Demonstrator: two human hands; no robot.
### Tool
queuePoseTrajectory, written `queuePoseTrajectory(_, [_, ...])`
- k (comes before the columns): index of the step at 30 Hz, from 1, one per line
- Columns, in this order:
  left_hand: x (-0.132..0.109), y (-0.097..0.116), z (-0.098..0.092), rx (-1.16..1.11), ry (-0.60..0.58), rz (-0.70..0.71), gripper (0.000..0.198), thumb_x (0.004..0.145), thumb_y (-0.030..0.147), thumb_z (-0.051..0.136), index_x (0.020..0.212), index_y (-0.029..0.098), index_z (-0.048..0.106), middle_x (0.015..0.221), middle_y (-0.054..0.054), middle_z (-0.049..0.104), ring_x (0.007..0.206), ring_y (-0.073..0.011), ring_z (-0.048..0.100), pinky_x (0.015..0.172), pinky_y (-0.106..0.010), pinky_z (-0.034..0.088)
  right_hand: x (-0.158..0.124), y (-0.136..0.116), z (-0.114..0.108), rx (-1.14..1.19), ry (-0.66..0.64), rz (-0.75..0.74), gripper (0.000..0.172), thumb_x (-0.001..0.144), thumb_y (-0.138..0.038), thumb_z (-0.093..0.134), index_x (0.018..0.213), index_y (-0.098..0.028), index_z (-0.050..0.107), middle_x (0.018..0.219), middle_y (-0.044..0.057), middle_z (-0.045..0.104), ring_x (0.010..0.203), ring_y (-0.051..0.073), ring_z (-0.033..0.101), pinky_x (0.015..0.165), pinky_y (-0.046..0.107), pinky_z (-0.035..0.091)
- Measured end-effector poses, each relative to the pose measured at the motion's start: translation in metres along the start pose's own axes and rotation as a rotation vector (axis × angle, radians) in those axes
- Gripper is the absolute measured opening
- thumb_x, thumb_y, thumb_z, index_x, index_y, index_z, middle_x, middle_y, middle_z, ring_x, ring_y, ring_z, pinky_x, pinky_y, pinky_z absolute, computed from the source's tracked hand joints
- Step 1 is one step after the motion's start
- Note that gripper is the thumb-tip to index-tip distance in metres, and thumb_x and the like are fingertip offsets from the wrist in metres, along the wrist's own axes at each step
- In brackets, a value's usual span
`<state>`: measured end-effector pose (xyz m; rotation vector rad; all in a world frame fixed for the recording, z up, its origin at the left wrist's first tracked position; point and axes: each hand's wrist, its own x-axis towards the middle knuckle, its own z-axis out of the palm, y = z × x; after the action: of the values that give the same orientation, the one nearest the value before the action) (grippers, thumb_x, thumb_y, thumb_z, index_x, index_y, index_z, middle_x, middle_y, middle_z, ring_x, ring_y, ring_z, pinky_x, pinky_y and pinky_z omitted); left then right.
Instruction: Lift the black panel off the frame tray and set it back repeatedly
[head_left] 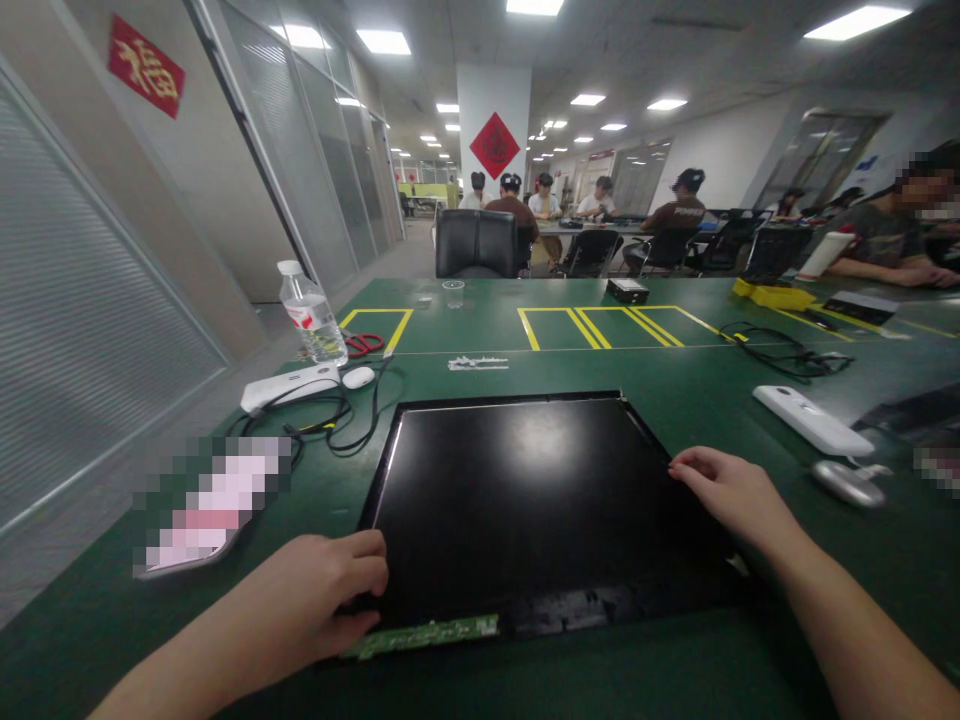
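Note:
A black display panel (pixel 525 490) lies flat on the green table, with a green circuit board strip (pixel 431 635) along its near left edge. At the panel's left edge is my left hand (pixel 326 590), its fingers curled round the border close to the circuit strip. My right hand (pixel 720 490) touches the panel's right edge, with thumb and index finger pinched together on the frame. Near the panel's lower right corner a small pale piece (pixel 737 566) shows.
On the left are a phone (pixel 217 505), black cables (pixel 367 425), a white power bank (pixel 292 385), a water bottle (pixel 311 320) and red scissors (pixel 365 345). A white device (pixel 810 420) and a mouse (pixel 847 482) sit right. People work at tables beyond.

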<state>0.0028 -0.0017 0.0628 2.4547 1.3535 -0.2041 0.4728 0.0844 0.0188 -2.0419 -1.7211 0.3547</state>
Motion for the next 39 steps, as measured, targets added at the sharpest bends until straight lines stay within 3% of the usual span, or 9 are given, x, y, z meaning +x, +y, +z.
queuePoseTrajectory(17, [0.000,-0.007,0.007,0.019,0.019,0.106,0.020,0.082,0.014,0.056,0.066,0.024,0.063,0.079,0.001,0.068,0.061,-0.0132,0.066,0.054,-0.025,0.039,0.001,0.003,0.002,0.001,0.027,-0.027,0.028,0.074,-0.046,0.053,0.076,-0.026,0.072,0.070,0.002,0.073,0.066,0.023,0.065,0.062,0.034,0.045])
queuePoseTrajectory(30, [0.001,-0.005,0.009,0.069,0.002,0.106,0.022,0.080,0.011,0.054,0.063,0.023,0.059,0.076,0.001,0.068,0.060,-0.0136,0.066,0.052,-0.026,0.038,0.001,0.003,0.002,-0.004,0.012,-0.006,0.027,0.074,-0.047,0.054,0.077,-0.027,0.072,0.072,0.002,0.073,0.069,0.023,0.065,0.065,0.035,0.045])
queuePoseTrajectory(39, [0.001,-0.008,0.013,0.040,0.059,0.130,0.022,0.078,0.010,0.056,0.060,0.024,0.056,0.072,0.002,0.065,0.057,-0.0131,0.063,0.051,-0.027,0.036,0.002,0.004,0.002,-0.006,0.010,-0.004,0.027,0.074,-0.047,0.054,0.077,-0.027,0.072,0.071,0.001,0.072,0.068,0.023,0.064,0.064,0.035,0.044])
